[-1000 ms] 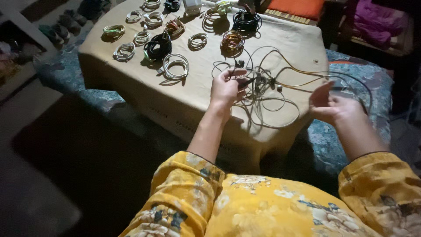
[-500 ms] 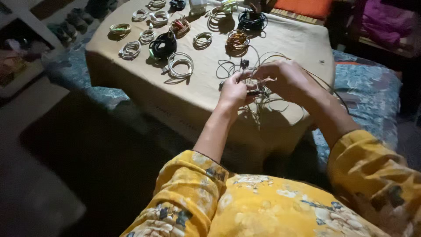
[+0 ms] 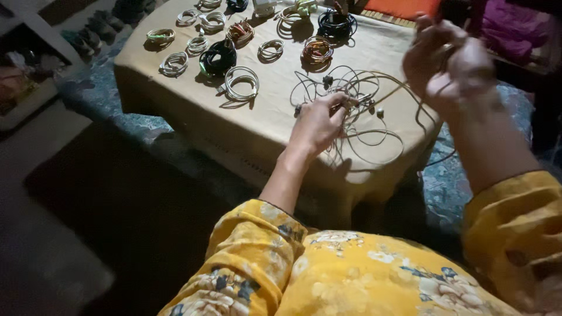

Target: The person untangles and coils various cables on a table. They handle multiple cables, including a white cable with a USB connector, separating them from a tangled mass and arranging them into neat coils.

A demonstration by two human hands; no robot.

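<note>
A loose tangle of thin cables, white, black and yellowish, lies on the beige cloth-covered table near its front right corner. My left hand pinches part of the tangle at its left side, just above the cloth. My right hand is raised high to the right, closed on a yellowish cable that runs taut down to the tangle. A dark cable hangs from that hand past the table's right edge. My yellow flowered sleeves fill the bottom of the view.
Several neatly coiled cables lie on the far half of the table: white coils, a black coil, a copper-coloured coil, another black coil. A patterned blue cover surrounds the table. Shelves with shoes stand at left.
My right hand has left the tangle, where it met the left hand, and risen up to the right, pulling a yellowish cable out. The left hand has stayed on the tangle.
</note>
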